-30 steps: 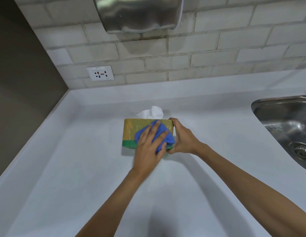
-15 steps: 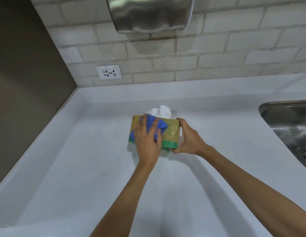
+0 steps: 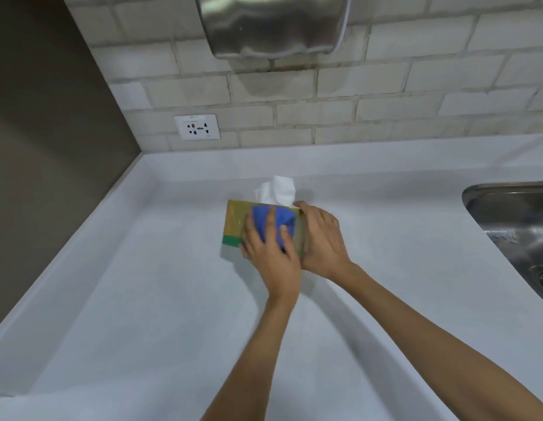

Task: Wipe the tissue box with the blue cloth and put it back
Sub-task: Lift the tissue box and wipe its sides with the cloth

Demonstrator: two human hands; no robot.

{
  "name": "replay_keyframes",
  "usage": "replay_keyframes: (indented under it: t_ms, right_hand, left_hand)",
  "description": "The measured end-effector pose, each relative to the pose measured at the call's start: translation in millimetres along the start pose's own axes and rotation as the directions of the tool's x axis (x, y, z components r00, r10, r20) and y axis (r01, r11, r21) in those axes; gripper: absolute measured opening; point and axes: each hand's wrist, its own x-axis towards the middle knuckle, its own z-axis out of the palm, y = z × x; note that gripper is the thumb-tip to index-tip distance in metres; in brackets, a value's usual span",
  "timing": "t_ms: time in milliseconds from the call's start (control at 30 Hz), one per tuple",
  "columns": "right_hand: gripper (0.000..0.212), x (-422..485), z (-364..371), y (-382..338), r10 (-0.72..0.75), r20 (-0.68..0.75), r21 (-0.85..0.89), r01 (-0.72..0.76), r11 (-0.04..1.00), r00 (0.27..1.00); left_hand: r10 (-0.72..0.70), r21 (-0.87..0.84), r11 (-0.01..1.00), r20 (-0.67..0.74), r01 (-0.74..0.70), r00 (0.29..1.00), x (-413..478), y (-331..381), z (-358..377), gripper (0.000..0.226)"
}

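Inside tissue box, white tissue protruding.

White countertop, steel sink at right; wall socket, steel dispenser on brick wall

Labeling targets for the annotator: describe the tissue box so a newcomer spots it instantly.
Start at the steel hand dryer on the brick wall; straight below it, on the white countertop, sits the tissue box. It is gold-yellow with a green bottom band and a white tissue sticking up, the only coloured box there, gripped by both hands.
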Motion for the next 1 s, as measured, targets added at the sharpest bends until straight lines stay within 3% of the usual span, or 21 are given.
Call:
replay_keyframes:
  t_ms: [67,133,233,333,433,533,633,733,867,1000]
  right_hand:
    - [0.096,6,5,-18,-0.121,-0.056,-0.197,0.108,0.974,0.991]
    - [0.099,9,13,-31,-0.240,-0.081,-0.366,0.195,0.910,0.967]
    - [0.090,5,29,-41,-0.344,-0.047,-0.497,0.277,0.823,0.938]
    - [0.089,1,39,-40,-0.373,-0.008,-0.585,0.298,0.754,0.928]
    - [0.091,0,40,-40,-0.381,0.004,-0.607,0.305,0.734,0.925]
    - [0.083,-4,41,-42,-0.377,0.010,-0.593,0.309,0.744,0.926]
    - [0.067,-10,43,-42,-0.400,0.053,-0.526,0.366,0.768,0.915]
    - [0.039,-15,46,-42,-0.434,0.045,-0.501,0.396,0.770,0.900]
    - [0.046,-14,48,-46,-0.398,0.029,-0.443,0.369,0.817,0.917]
    - [0.040,-13,52,-48,-0.394,0.047,-0.379,0.381,0.843,0.918]
  left_hand:
    - [-0.370,-0.248,0.903,-0.034,0.351,0.929,16,1,-9,0.036]
    - [-0.635,-0.402,0.671,0.124,0.623,0.763,27,-5,-20,0.039]
    - [-0.731,-0.433,0.406,0.375,0.805,0.570,34,-15,-37,0.058]
    - [-0.700,-0.410,0.323,0.502,0.853,0.507,41,-25,-43,0.061]
    - [-0.695,-0.387,0.324,0.522,0.863,0.495,50,-33,-42,0.057]
    - [-0.643,-0.332,0.386,0.571,0.860,0.509,60,-48,-41,0.044]
    - [-0.570,-0.229,0.516,0.628,0.825,0.530,69,-65,-46,0.027]
    - [-0.588,-0.154,0.581,0.599,0.799,0.543,74,-82,-48,0.024]
    - [-0.602,-0.143,0.571,0.596,0.808,0.531,76,-90,-45,0.024]
    - [-0.600,-0.153,0.596,0.569,0.789,0.563,84,-93,-44,0.025]
